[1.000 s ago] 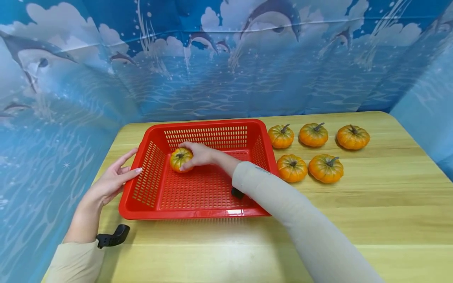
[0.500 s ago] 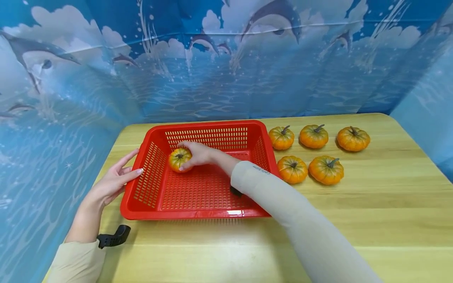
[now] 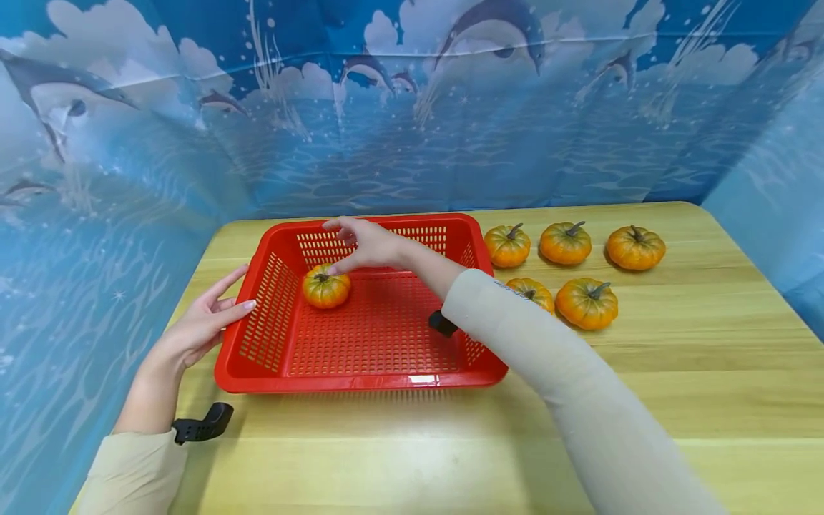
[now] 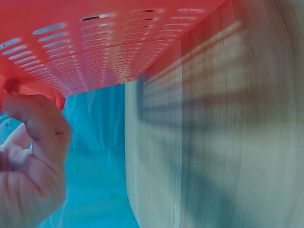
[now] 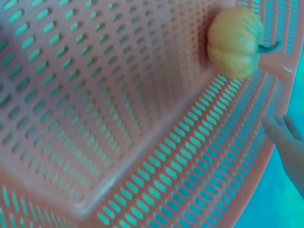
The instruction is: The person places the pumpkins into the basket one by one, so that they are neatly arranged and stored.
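A red plastic basket [image 3: 360, 383] with slotted sides stands on the table. My left hand [image 3: 199, 325] grips its left rim, thumb over the edge; in the left wrist view, that hand's bent fingers [image 4: 40, 118] are at the rim. One small orange pumpkin [image 3: 327, 292] sits upright inside, in the back left part of the basket. Just above and behind it is my right hand [image 3: 372, 244], fingers spread and holding nothing. In the right wrist view the pumpkin [image 5: 232, 45] lies apart from the right fingertips [image 5: 270, 128].
Several more pumpkins stand right of the basket, among them one by its back corner [image 3: 507, 247] and one farthest right [image 3: 636, 248]. My right sleeve [image 3: 547, 343] crosses the basket's right rim. A blue dolphin-print curtain [image 3: 412, 129] closes off the back and sides.
My right hand has let go of the pumpkin and risen up and back from it. The pumpkin stays at the basket's back left. My left hand keeps its grip on the rim.
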Demonstrator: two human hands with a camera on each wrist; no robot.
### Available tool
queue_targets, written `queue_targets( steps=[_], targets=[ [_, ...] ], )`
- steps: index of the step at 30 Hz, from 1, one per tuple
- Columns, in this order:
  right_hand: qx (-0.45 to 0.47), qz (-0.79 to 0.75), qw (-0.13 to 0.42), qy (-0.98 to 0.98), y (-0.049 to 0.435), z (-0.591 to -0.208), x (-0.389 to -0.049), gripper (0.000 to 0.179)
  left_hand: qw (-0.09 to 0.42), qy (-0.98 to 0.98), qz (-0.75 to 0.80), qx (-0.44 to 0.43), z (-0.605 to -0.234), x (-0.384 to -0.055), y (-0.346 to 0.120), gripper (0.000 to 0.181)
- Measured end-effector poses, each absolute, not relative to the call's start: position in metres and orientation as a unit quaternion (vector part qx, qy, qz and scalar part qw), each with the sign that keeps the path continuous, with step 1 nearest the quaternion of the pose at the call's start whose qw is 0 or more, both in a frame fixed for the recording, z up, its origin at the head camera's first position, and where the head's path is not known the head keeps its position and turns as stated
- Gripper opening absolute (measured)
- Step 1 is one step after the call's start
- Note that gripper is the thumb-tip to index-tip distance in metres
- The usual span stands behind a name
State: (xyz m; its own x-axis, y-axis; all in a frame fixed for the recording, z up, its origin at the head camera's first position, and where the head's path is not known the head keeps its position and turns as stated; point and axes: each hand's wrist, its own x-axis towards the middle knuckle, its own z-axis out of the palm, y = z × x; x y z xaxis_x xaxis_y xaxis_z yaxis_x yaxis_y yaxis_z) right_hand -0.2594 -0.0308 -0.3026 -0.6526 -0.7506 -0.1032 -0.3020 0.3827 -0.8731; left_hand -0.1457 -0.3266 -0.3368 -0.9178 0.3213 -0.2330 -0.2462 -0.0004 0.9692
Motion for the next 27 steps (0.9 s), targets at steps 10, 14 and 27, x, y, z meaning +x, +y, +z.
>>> queue_targets(
  steps=[10, 14, 27],
  targets=[
    [-0.302, -0.502, 0.230, 0.777, 0.002, -0.272, -0.253, 0.059, 0.200, 0.679, 0.706, 0.026, -0.334, -0.144, -0.327, 0.072],
    [-0.307, -0.527, 0.207, 0.765, 0.017, -0.260, -0.249, 0.056, 0.203, 0.679, 0.705, 0.021, -0.335, -0.143, -0.326, 0.072],
    [-0.278, -0.562, 0.144, 0.766, 0.093, -0.226, -0.241, 0.058, 0.205, 0.679, 0.705, 0.028, -0.337, -0.145, -0.326, 0.071]
  ],
)
